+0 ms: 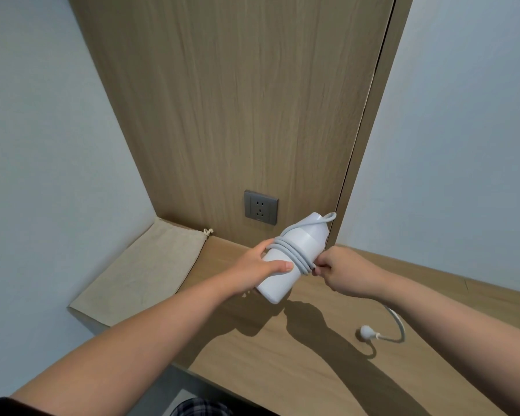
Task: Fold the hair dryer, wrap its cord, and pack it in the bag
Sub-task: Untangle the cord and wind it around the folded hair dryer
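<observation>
The left hand point(260, 265) curls its fingers and thumb around the pale hair dryer point(288, 259), holding it tilted above the wooden shelf point(312, 355), while the right hand point(339, 270) pinches the grey cord point(294, 253) just beside the coils already wound round the dryer's body. The cord's free end trails right to the plug point(366, 332) lying on the near shelf. The beige drawstring bag point(144, 271) lies flat at the far left, and a grey wall socket point(260, 207) sits in the panel behind the dryer.

Left hand point(257, 267) grips dryer point(285, 259); right hand point(339, 270) pinches cord point(294, 253).

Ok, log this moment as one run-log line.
stage: cord partly wrapped | left hand: grips hair dryer | right hand: pinches cord | plug: on desk | bag: lying flat
</observation>
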The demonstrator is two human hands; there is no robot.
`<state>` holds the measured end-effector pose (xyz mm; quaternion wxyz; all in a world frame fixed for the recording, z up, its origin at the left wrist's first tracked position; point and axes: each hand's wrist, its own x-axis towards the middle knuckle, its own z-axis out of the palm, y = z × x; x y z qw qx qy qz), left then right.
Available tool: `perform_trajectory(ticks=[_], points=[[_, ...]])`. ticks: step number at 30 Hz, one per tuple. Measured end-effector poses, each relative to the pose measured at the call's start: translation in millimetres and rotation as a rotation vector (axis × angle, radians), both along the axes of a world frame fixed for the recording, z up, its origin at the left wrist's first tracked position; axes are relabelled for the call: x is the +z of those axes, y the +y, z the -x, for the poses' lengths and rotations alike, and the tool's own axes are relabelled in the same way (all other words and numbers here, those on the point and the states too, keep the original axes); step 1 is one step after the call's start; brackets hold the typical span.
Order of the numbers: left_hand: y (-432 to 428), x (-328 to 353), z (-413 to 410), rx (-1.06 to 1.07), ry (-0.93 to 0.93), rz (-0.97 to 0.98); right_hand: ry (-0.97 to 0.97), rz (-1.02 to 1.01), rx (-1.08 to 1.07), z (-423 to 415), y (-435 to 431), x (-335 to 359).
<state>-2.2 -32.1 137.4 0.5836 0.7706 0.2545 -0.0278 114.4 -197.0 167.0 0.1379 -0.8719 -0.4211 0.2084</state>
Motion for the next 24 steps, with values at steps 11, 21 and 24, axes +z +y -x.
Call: perform_trajectory(ticks=[11, 21, 24], points=[[-4.7, 6.7, -3.2, -0.034, 0.137, -0.58, -0.019, 0.139, 0.018, 8.5, 2.3, 6.6], [-10.2, -3.2, -5.3, -0.33, 0.14, -1.329, -0.136, 0.24, 0.257, 10.5, -0.2, 33.5], [-6.7, -9.1, -5.1, -0.395, 0.096, -1.416, -0.055, 0.178, 0.312, 4.6, -1.3, 47.9]])
